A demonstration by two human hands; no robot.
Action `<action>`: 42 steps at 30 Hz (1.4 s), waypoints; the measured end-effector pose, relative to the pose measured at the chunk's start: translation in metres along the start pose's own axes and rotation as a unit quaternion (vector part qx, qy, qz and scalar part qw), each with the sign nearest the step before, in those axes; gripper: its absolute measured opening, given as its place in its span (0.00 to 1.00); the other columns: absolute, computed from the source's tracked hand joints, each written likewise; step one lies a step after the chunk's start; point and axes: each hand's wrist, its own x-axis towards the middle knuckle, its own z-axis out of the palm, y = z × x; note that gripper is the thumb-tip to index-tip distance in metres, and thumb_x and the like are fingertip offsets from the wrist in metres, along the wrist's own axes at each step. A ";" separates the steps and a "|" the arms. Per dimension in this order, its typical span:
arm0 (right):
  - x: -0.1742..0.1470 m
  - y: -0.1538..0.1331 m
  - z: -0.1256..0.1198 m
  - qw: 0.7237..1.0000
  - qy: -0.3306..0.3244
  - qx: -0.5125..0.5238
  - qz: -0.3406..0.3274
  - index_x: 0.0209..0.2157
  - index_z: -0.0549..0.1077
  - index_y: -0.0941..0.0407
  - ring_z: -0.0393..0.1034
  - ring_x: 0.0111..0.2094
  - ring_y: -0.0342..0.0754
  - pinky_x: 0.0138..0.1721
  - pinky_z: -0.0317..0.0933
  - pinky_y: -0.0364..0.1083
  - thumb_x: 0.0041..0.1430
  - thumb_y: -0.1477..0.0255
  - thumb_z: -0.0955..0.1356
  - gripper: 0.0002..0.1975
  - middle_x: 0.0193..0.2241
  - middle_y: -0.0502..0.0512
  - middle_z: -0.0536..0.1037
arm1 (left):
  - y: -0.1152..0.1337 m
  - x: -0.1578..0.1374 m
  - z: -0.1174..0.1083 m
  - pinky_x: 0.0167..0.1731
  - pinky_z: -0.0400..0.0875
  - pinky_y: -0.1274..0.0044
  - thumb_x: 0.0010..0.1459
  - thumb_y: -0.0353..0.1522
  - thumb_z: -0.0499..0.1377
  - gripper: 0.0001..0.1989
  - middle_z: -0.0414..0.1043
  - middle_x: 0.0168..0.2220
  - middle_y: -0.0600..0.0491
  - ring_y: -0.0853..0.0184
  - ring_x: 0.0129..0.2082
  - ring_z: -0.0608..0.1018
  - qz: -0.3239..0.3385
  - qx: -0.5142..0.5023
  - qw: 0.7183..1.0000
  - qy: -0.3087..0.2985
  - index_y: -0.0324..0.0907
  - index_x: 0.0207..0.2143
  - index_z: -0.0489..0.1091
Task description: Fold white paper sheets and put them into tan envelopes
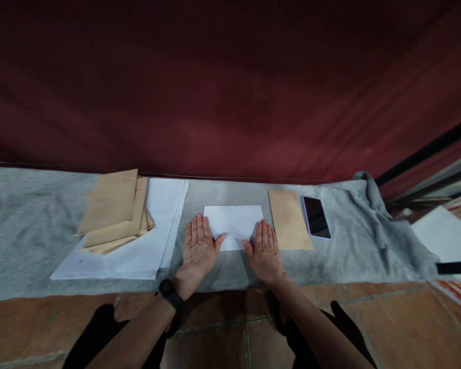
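A folded white sheet of paper (pixel 234 219) lies flat on the grey cloth in front of me. My left hand (pixel 200 245) rests palm down over its left edge, fingers stretched out and thumb reaching onto the paper. Over the right edge lies my right hand (pixel 266 253), also flat, its fingers pointing away from me. Neither hand grips anything. Close to my right fingertips is a single brown envelope (pixel 291 219). The paper's edges under both hands are partly hidden.
To the left, several brown envelopes (pixel 113 197) are piled on large white sheets (pixel 126 261). A phone (pixel 317 218) with a dark screen lies right of the single envelope. Grey cloth (pixel 353 241) covers the long surface, bunched at its right end. A dark red curtain-like wall (pixel 230 102) stands behind.
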 end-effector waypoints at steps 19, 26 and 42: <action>0.041 -0.018 0.005 0.984 -0.107 0.128 -0.067 0.69 0.57 0.65 0.48 0.72 0.53 0.70 0.48 0.58 0.75 0.63 0.51 0.30 0.69 0.66 0.59 | 0.030 0.021 -0.002 0.71 0.46 0.60 0.69 0.31 0.44 0.29 0.54 0.71 0.42 0.60 0.73 0.52 0.240 -0.015 0.969 -0.063 0.33 0.70 0.51; 0.046 -0.015 0.009 0.988 -0.098 0.098 -0.066 0.69 0.58 0.64 0.49 0.71 0.54 0.70 0.45 0.59 0.75 0.63 0.51 0.30 0.69 0.66 0.59 | 0.030 0.027 -0.001 0.71 0.45 0.59 0.69 0.31 0.42 0.29 0.51 0.72 0.41 0.59 0.73 0.52 0.199 -0.011 0.976 -0.083 0.31 0.70 0.52; 0.043 -0.001 0.013 0.998 -0.063 0.024 -0.017 0.68 0.56 0.71 0.49 0.71 0.61 0.68 0.49 0.60 0.74 0.58 0.54 0.35 0.69 0.74 0.55 | 0.019 0.030 0.003 0.70 0.46 0.56 0.71 0.37 0.42 0.31 0.51 0.71 0.36 0.55 0.73 0.52 0.090 -0.002 0.994 -0.064 0.27 0.69 0.52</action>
